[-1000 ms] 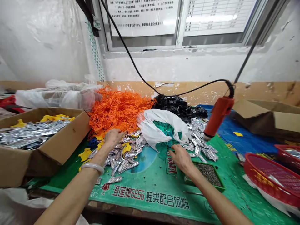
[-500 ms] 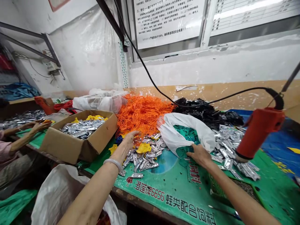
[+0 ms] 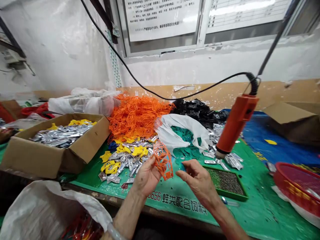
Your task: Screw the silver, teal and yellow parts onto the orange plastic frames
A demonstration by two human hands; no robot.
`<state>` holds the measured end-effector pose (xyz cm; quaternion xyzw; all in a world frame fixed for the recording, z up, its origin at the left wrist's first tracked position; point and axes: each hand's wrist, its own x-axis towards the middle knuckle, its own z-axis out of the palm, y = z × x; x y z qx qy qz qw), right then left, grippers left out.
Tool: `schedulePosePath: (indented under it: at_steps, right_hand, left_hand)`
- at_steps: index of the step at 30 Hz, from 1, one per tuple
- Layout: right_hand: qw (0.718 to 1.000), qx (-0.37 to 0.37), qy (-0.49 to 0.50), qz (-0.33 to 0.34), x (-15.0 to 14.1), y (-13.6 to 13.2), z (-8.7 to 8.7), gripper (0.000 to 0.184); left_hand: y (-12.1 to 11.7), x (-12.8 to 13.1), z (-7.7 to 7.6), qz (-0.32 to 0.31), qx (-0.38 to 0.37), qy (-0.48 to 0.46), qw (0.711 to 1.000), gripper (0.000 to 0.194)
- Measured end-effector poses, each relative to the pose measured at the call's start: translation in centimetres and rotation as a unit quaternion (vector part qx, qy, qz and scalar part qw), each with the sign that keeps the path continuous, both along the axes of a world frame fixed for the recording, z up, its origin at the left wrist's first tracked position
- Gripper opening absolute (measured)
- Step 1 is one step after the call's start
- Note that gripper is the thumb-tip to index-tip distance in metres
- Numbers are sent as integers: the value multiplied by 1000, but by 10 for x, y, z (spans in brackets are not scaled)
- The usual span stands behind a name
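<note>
above the green printed sheet (image 3: 250, 213), the left hand (image 3: 147, 176) grips an orange plastic lattice piece (image 3: 163, 160), long axis tilted upright; the right hand (image 3: 197, 178), nearby, pinches narrowly, contents indeterminable.

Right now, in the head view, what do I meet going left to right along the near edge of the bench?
Cardboard box → left hand → right hand → green tray → red plastic basket

Left forearm (image 3: 128, 216) cut off at the frame's bottom edge; red plastic basket (image 3: 276, 178) cropped at right; small dark pieces (image 3: 226, 181) in a green tray (image 3: 232, 197) too tiny to identify; window notice (image 3: 162, 20) illegible.
</note>
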<state>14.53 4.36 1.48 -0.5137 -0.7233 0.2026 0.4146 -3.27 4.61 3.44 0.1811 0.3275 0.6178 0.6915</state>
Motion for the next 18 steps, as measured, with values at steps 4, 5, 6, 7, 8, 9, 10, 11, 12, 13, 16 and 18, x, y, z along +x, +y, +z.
schedulePosePath:
  at_steps: [4,5,6,7,8,9,10,11,12,13,16,18]
  right_hand:
    - [988,147,36,-20,-8,-28,-2,26]
    - [985,169,27,-28,-9,-33,-3,26]
    - [982,184,16,-34,-10,-37,-5,26]
    - [980,194,4,-37,-11,-41,-8,27]
    - [979,201,-9,-37,-12,-43,-10,27]
    - [978,204,-22,-35,-13,-46,-13,27]
    - [977,206,-35,-32,-14,-47,-16,27]
    - [977,205,-47,-29,-15,-48,-19,27]
    - [977,203,-57,-27,-15,-49,-21,27]
    - [978,198,-66,-24,-16,-50,-24,26]
    - [980,184,-78,-19,-15,-51,-31,27]
    - [982,175,-71,-20,-13,-52,-35,28]
  left_hand:
    - [-33,32,-20,-33,6,-97,995,17]
    - [-38,34,-22,-41,1,-117,992,16]
    - [-42,36,-25,-48,-7,-130,990,15]
    - [-45,36,-26,-54,-20,-136,989,14]
    - [-46,35,-27,-56,-34,-135,989,14]
    - [-47,34,-29,-54,-48,-127,989,13]
    - [-48,33,-30,-50,-61,-112,991,13]
    - [-47,32,-32,-47,-69,-93,992,14]
    - [-47,32,-33,-46,-75,-72,994,14]
    - [-47,33,-35,-47,-76,-53,995,15]
    - [-48,36,-40,-44,-83,-27,995,21]
    - [-48,38,-42,-25,-94,-30,995,22]
